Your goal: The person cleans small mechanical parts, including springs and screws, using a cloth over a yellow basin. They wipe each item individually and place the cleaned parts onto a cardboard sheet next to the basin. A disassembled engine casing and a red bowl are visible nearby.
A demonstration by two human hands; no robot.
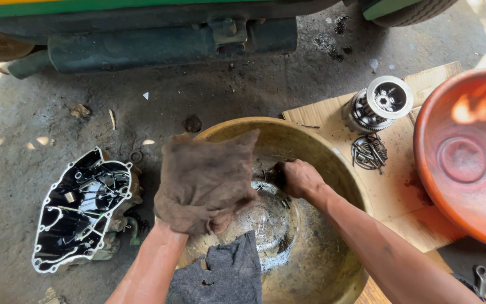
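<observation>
— What has the left hand got?

— A brown rag, grip closed on its lower edge and lifted over the rim of the brass-coloured basin — held up, it looks, so it stays out of the oily liquid below. A grey rag drapes over the near rim.

— And the right hand?

— Down inside the basin, fingers curled around small dark metal parts at the bottom; whether it grips one firmly I cannot tell.

— Around them?

— An engine cover lies open-side up on the floor to the left. On cardboard to the right sit a clutch assembly and a heap of bolts — off the dirt, likely. An orange bowl stands beside them.
</observation>
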